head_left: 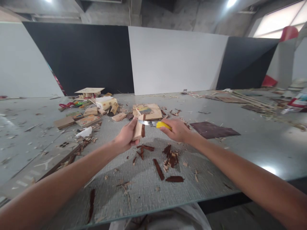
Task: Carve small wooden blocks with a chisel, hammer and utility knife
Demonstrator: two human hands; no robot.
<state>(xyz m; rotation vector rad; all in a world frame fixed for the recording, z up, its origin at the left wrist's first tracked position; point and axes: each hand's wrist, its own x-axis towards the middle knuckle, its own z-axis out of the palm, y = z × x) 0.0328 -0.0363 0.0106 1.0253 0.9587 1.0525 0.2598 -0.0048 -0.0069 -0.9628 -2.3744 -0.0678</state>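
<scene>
Near the middle of the view, my left hand is wrapped round a pale wooden block with a dark brown strip along its right edge. My right hand grips the yellow handle of a knife. The blade points left and lies against or just over the upper part of the block; exact contact cannot be made out. Below the hands, dark brown shavings and longer strips are scattered on the grey table.
Behind the hands is a flat wooden board with a coloured patch. Wooden pieces and a small wooden model are at the left. A dark sheet lies right. Below the front edge hangs a translucent bag.
</scene>
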